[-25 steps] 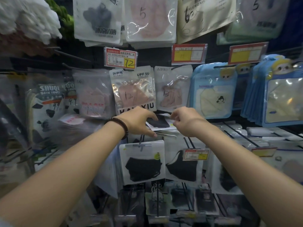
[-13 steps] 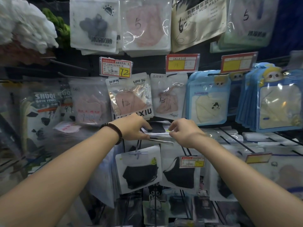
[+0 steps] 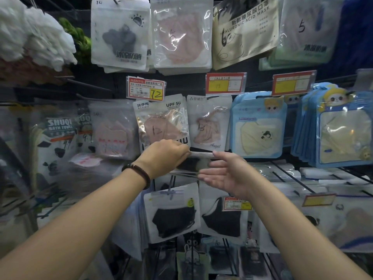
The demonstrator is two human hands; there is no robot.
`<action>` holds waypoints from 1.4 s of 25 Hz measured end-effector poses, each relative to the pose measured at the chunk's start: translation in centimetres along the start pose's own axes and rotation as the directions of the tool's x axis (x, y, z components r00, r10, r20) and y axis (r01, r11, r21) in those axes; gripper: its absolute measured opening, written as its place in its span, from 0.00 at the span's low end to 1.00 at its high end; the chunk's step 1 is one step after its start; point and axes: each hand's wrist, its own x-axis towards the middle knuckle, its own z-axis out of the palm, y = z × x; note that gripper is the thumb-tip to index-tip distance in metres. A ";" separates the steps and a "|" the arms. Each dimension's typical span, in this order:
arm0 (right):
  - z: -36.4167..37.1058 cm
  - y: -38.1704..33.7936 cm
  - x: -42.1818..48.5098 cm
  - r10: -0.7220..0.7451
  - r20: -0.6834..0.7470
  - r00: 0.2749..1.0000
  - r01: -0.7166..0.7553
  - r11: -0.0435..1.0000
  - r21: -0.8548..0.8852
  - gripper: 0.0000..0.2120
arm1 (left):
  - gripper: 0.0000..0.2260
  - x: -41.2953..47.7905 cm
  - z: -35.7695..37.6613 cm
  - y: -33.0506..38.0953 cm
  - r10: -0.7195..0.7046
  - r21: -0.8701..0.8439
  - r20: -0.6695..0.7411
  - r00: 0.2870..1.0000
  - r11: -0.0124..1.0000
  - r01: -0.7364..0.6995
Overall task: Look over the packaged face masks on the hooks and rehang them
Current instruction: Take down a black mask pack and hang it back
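My left hand (image 3: 163, 156) sits just left of the frame's centre. Its fingers are curled round the left end of a stack of mask packs (image 3: 192, 163), which lies nearly flat and sticks out toward me from the rack. A dark mask shows through the top pack. A dark beaded bracelet (image 3: 139, 174) circles that wrist.

My right hand (image 3: 226, 174) is just right of centre and held wide, with the fingers straight and spread and the palm turned left. It grips nothing. Its fingertips lie at the right edge of the stack, though the blur there keeps me from saying whether they actually touch it.

Directly above the stack hangs a UPF 50 pack (image 3: 161, 122) with a pink mask marked 12. An Angel pack (image 3: 209, 122) hangs beside it on the right, and a price tag (image 3: 146, 90) reading 12 sits higher up. Blue cartoon packs (image 3: 259, 126) fill the right middle of the frame. Below my hands, in the lower centre, hang two black mask packs (image 3: 171, 215). At the left edge are blurred bath towel packs (image 3: 58, 138).
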 end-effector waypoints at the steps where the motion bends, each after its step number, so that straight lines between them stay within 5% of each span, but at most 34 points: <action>1: 0.3 0.1 -0.2 0.046 0.062 0.997 -0.055 0.986 0.155 0.27 | 0.21 -0.1 -0.1 0.1 0.018 0.036 -0.063 0.998 0.999 -0.016; 3: 1.1 0.4 0.1 0.018 0.046 0.999 -0.030 0.956 0.293 0.30 | 0.21 -0.3 -0.5 0.9 0.064 0.075 -0.175 0.983 0.996 -0.052; 6: 2.2 0.8 0.7 -0.076 -0.075 0.994 0.097 0.934 0.344 0.21 | 0.22 -0.9 -1.0 2.4 0.105 0.021 -0.233 0.967 0.994 -0.103; 9: 2.0 0.9 0.7 -0.117 -0.154 0.981 0.154 0.954 0.259 0.14 | 0.28 -1.9 -2.1 2.7 -0.046 -0.290 -0.123 0.991 0.957 0.009; 12: 1.2 0.5 -0.5 -0.164 -0.130 0.978 0.182 0.973 0.144 0.12 | 0.22 -2.0 -3.4 2.6 -0.373 -0.597 -0.031 0.927 0.751 0.282; 14: 0.8 0.3 -1.2 -0.208 -0.121 0.971 0.220 0.971 0.094 0.10 | 0.13 -1.4 -3.9 2.2 -0.569 -0.657 0.085 0.818 0.586 0.475; 17: 0.5 0.2 -1.6 -0.257 -0.127 0.958 0.266 0.962 0.057 0.08 | 0.16 -0.7 -3.9 1.9 -0.666 -0.667 0.378 0.643 0.286 0.688; 24: 1.0 0.3 -0.8 -0.342 -0.145 0.928 0.334 0.939 -0.076 0.17 | 0.05 -2.0 -3.9 2.5 -0.640 -0.881 0.467 0.610 -0.277 0.384; 27: 1.4 0.0 -0.4 -0.420 -0.144 0.896 0.425 0.905 0.001 0.09 | 0.07 -2.9 -4.7 3.5 -0.684 -0.885 0.462 0.565 -0.312 0.346; 35: 2.7 0.5 -0.5 -0.585 0.001 0.811 0.582 0.806 -0.109 0.11 | 0.08 -5.0 -6.0 4.8 -0.800 -0.960 0.268 0.537 -0.265 0.085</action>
